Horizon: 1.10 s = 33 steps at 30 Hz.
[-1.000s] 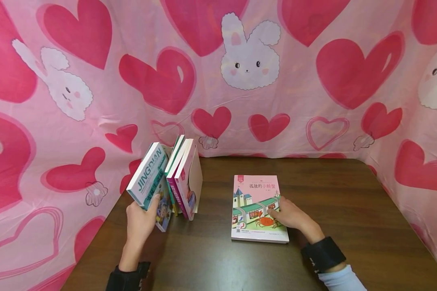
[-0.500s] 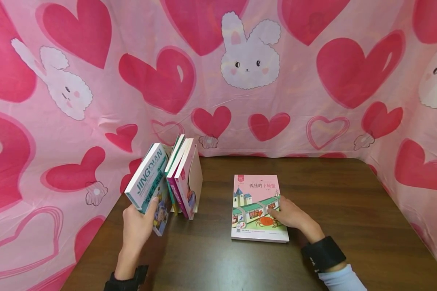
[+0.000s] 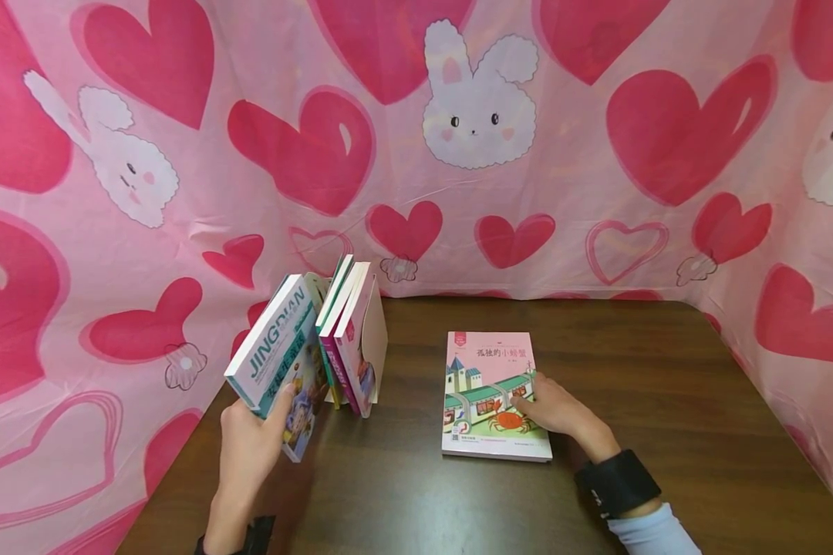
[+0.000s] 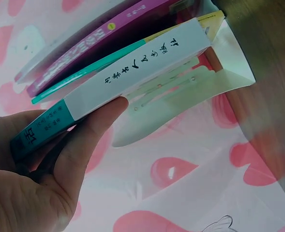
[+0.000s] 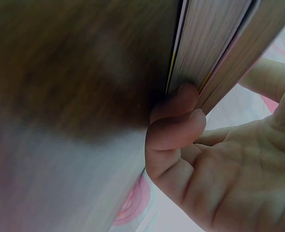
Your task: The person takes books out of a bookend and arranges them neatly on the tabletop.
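My left hand [image 3: 246, 447] grips a teal-and-white book [image 3: 278, 347] by its lower corner, thumb on the front cover. This book is tilted, left of a cream bookend [image 3: 376, 331] that holds several upright books [image 3: 340, 339]. In the left wrist view, the book's white and teal spine [image 4: 137, 72] faces the camera beside the bookend. My right hand [image 3: 562, 408] holds the right edge of a pink book [image 3: 486, 393] lying flat, thumb on its cover. The right wrist view shows curled fingers [image 5: 176, 130] against page edges [image 5: 210, 43] of what looks like two stacked books.
All of this is on a dark brown wooden table [image 3: 416, 493]. A pink cloth [image 3: 562, 185] with hearts and rabbits hangs along the back and sides. Bare wood lies between the upright books and the pink book.
My left hand has drawn the teal-and-white book left and toward me, widening the gap from the upright books. The right hand and pink book have stayed put.
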Each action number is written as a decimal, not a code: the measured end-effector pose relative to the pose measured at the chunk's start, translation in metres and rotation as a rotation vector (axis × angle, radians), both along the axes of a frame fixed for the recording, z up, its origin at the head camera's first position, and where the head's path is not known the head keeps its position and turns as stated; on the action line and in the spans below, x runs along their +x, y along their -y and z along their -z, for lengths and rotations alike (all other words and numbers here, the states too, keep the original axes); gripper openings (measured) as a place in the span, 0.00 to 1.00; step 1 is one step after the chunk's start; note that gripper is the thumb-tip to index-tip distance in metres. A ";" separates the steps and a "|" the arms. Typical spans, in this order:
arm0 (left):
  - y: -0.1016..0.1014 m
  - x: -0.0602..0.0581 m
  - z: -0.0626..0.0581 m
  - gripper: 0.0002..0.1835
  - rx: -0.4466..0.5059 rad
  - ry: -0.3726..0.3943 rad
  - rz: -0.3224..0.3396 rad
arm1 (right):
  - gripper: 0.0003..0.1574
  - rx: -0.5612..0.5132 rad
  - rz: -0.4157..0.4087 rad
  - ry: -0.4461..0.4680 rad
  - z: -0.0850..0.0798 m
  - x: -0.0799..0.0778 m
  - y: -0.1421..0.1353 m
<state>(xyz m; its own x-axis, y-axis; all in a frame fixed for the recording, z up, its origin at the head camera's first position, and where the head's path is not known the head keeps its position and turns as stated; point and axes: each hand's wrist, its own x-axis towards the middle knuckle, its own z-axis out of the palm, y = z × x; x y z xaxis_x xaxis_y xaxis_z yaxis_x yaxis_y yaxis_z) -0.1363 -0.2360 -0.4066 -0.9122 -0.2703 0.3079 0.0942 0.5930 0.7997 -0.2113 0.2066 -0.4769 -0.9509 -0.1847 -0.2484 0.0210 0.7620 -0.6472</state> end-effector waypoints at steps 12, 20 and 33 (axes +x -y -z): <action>-0.001 0.012 -0.006 0.27 -0.035 -0.039 -0.021 | 0.49 0.009 -0.007 0.007 0.000 -0.001 -0.001; -0.002 0.023 -0.012 0.27 -0.067 -0.017 -0.008 | 0.48 0.004 -0.013 0.003 -0.001 -0.001 0.000; 0.002 0.043 -0.020 0.26 -0.123 -0.052 0.019 | 0.49 0.019 -0.012 -0.006 -0.002 -0.002 0.001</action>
